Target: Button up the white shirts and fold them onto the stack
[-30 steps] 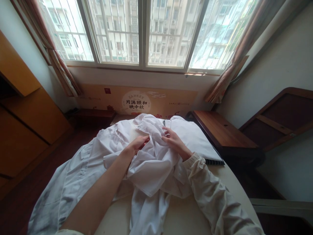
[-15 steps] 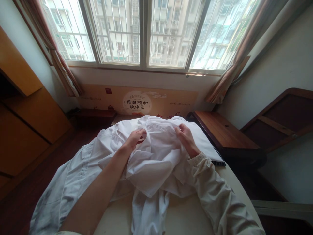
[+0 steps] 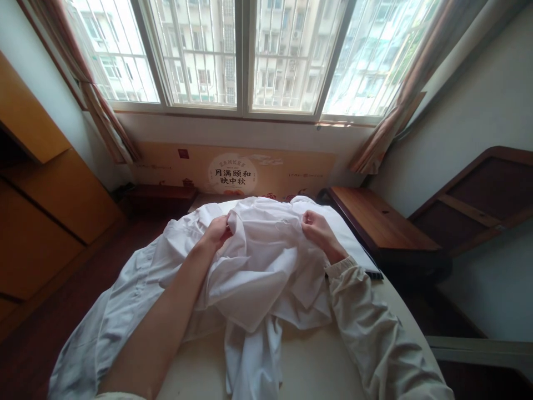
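Observation:
A crumpled white shirt is spread over a pale round table, and one of its sleeves hangs toward me. My left hand pinches the cloth at the upper left of the shirt. On the upper right, my right hand has its fingers closed on the same fabric. Between the hands the cloth is drawn fairly taut, with loose folds below. More white cloth drapes over the table's left side; I cannot tell whether it is a separate garment.
Folded white cloth lies at the table's right, over a dark ridged edge. Beyond stand a brown wooden desk on the right and orange cabinets on the left. A printed banner runs below the barred window.
My left hand has moved left with its pinch of cloth, and my right hand slightly right. The fabric between them is stretched wider.

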`<state>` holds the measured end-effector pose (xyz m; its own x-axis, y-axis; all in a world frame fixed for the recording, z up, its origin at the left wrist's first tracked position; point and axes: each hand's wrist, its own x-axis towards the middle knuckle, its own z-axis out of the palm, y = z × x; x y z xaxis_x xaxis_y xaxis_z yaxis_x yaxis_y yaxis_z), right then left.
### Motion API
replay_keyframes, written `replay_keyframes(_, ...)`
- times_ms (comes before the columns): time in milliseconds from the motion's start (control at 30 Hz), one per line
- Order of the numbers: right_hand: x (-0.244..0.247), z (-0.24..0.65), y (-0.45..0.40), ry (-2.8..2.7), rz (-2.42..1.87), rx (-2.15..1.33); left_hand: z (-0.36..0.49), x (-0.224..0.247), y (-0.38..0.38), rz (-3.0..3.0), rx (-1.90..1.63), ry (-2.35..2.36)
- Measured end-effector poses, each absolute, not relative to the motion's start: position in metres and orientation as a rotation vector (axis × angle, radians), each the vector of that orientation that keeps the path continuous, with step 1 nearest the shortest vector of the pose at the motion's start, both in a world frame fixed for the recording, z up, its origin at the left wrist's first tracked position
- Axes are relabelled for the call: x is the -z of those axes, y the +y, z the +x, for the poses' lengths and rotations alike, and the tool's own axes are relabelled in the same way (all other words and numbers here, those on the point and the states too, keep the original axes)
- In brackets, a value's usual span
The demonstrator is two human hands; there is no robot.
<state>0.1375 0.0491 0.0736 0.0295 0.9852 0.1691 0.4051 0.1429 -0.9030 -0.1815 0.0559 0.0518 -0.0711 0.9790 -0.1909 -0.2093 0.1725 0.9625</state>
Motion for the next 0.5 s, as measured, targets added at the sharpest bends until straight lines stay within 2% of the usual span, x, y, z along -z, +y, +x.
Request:
replay_keyframes(300,-0.0734,0.1344,0.0516,-1.548,-1.479,-0.847,-0.1824,-0.0421,0.0515,1.382,-0.722,1.375)
replay_keyframes(500,-0.0729,0.1358,0.0504,-1.681,-1.462,-0.84,-0.1825,-0.0424,0.0524,1.537,-0.887,1.343)
